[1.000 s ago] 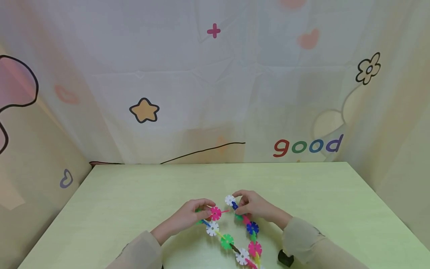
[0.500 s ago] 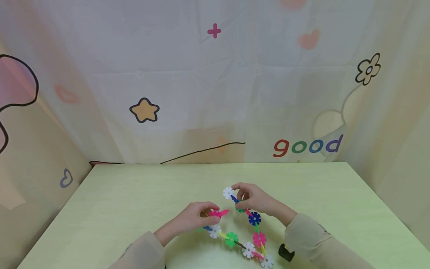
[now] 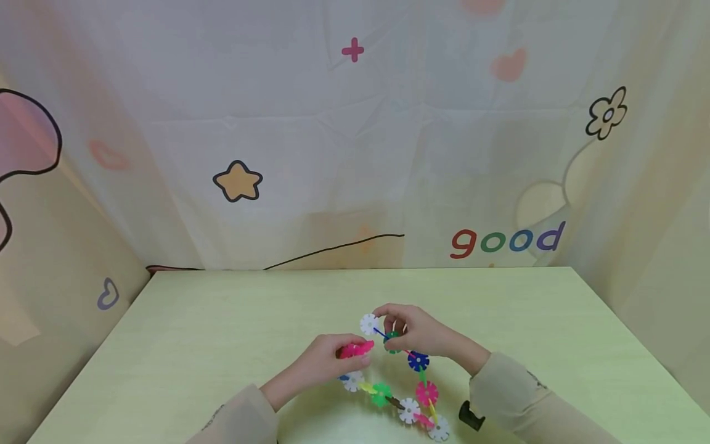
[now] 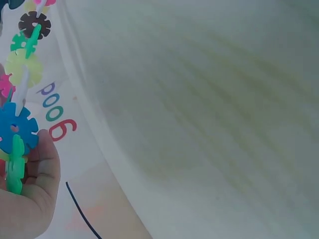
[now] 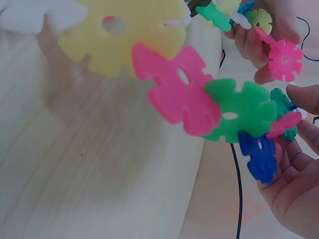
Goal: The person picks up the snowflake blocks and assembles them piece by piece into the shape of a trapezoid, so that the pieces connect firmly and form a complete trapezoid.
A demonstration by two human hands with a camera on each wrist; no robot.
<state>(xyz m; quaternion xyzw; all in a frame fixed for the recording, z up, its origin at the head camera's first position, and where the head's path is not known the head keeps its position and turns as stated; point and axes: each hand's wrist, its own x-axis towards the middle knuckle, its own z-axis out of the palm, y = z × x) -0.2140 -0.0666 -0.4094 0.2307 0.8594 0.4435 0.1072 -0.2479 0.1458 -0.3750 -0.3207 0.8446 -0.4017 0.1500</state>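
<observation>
A chain of slotted plastic snowflake discs in several colours loops between the two hands. In the head view my left hand (image 3: 324,362) pinches one end, where pink discs (image 3: 356,349) show between thumb and fingers. My right hand (image 3: 418,331) holds the other end by a green disc (image 3: 392,342), with a fingertip at the white end disc (image 3: 369,324). The two ends are close but apart. In the left wrist view a blue disc (image 4: 17,127) and a green disc (image 4: 16,164) overlap the palm. The right wrist view shows a pink disc (image 5: 285,59) facing the right hand's fingers.
A pale green table (image 3: 194,345) lies beneath, with a printed curtain (image 3: 310,154) behind it. The chain's lower part hangs toward the near side, ending in a white disc (image 3: 439,428). A small black object (image 3: 471,416) shows by the right sleeve.
My left hand has shifted slightly right and turned its pink discs more edge-on. My right hand has risen, then moved left, bringing the white end disc nearer the pink ones.
</observation>
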